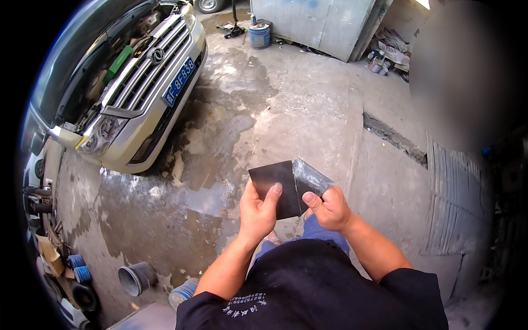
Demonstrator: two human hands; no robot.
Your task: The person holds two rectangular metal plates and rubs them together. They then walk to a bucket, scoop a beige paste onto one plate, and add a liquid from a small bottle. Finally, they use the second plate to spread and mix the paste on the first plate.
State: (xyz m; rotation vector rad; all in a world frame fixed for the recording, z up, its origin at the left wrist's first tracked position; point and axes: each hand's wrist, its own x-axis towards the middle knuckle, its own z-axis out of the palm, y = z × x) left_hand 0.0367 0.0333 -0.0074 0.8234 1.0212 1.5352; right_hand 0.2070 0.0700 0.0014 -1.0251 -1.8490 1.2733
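I've got the left hand (257, 213) clamped on a black flat sheet (278, 181), thumb on top; the right hand (333, 210) is pinching a grey-smeared piece (311, 177) alongside, and I can't tell whether they're joined. Both are out ahead of the black shirt (324, 280), above patchy concrete floor (308, 121). Upper left, a pale car (124, 144), engine bay exposed.

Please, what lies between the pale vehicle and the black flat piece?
In the head view, wet-stained floor lies between the pale vehicle and the black flat piece.
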